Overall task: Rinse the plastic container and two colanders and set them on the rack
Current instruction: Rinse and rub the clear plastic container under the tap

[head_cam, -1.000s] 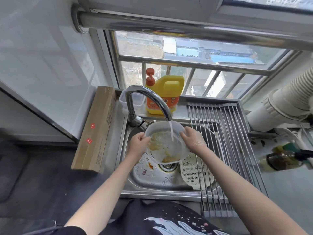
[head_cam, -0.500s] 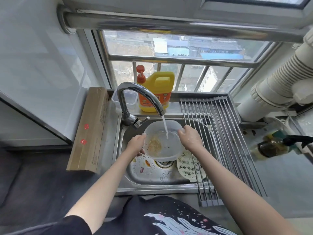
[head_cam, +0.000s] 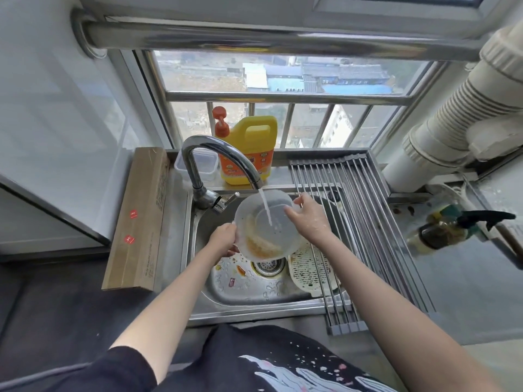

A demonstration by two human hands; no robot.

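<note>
A round translucent plastic container [head_cam: 256,219], tilted toward me, hangs over the sink under the running tap [head_cam: 218,154]. Orange-brown residue lies along its lower inner wall. My left hand [head_cam: 223,241] grips its left rim. My right hand [head_cam: 307,219] holds the right rim, fingers over the edge. A cream perforated colander [head_cam: 308,271] lies in the sink basin at the right, partly under the rack bars. The roll-up metal rack [head_cam: 365,222] spans the sink's right side and carries nothing. I cannot make out a second colander.
The steel sink [head_cam: 240,290] holds food scraps near the drain [head_cam: 267,265]. A yellow detergent jug [head_cam: 249,151] and a clear lidded box [head_cam: 205,165] stand behind the tap. A long cardboard box [head_cam: 138,222] lies left. A dark bottle [head_cam: 450,230] lies on the right counter.
The container has tilted more toward me, and the residue has slid to its lower wall. Both hands stay on its rim under the running water.
</note>
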